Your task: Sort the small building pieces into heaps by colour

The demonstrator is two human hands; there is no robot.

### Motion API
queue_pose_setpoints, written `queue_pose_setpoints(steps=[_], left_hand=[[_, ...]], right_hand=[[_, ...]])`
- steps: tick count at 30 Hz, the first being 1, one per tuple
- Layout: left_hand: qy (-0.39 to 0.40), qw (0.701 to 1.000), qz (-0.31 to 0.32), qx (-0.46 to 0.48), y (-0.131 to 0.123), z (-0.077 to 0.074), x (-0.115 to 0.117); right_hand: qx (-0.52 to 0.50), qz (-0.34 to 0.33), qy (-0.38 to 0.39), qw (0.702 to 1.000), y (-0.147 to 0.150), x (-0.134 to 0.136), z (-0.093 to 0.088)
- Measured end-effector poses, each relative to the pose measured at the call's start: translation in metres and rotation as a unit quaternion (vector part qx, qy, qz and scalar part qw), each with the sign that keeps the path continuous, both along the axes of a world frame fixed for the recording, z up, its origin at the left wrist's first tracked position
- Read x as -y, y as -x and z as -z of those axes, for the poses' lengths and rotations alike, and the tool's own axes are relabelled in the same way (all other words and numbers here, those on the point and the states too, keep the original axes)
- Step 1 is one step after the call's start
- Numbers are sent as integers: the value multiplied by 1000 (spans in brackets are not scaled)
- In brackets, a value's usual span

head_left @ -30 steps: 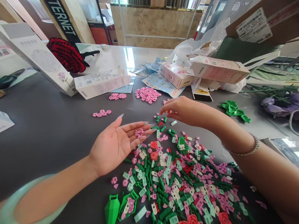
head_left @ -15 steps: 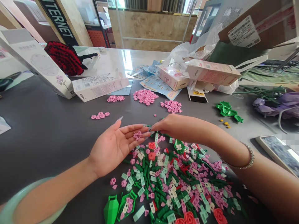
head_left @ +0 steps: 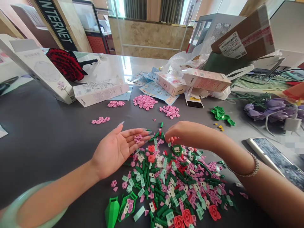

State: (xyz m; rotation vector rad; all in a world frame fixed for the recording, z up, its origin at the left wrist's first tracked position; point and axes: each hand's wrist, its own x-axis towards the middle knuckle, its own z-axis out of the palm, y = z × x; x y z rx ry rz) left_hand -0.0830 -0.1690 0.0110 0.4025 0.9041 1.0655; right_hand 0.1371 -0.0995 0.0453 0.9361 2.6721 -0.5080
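Note:
My left hand (head_left: 114,148) is palm up with its fingers stretched out. Small pink building bricks (head_left: 138,138) lie on those fingers. Over the far edge of a mixed brick pile (head_left: 163,182), my right hand (head_left: 177,132) bends downward; its fingertips are mostly hidden, so its grip is unclear. The pile mixes green, pink, white, pale mint and red pieces. Red rose pieces (head_left: 187,217) lie at its near edge, beside a large green faceted piece (head_left: 111,211). A short green piece (head_left: 161,124) lies just beyond both hands.
Sorted pink groups stand farther back: round pieces (head_left: 144,102), small bricks (head_left: 170,111) and flower-like pieces (head_left: 100,120). Green leaf pieces (head_left: 222,114) and a phone (head_left: 266,155) are at right. Cartons (head_left: 101,91), leaflets (head_left: 158,91) and purple flowers (head_left: 270,107) surround the work area.
My right hand has moved away from my left fingertips, to the right and over the pile. My left hand stays nearly still with the pink bricks. The view has tilted and shifted slightly.

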Motion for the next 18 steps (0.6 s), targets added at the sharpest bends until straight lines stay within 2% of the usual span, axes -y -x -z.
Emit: queue_pose_setpoints(steps=[11,18], left_hand=[[-19,1000,9,-5,1,-1,2],[-29,999,15,-4,1,-1,2]], right_hand=[[-44,67,14,997,-26,4,11],[-105,52,-20,993,-44,5,17]])
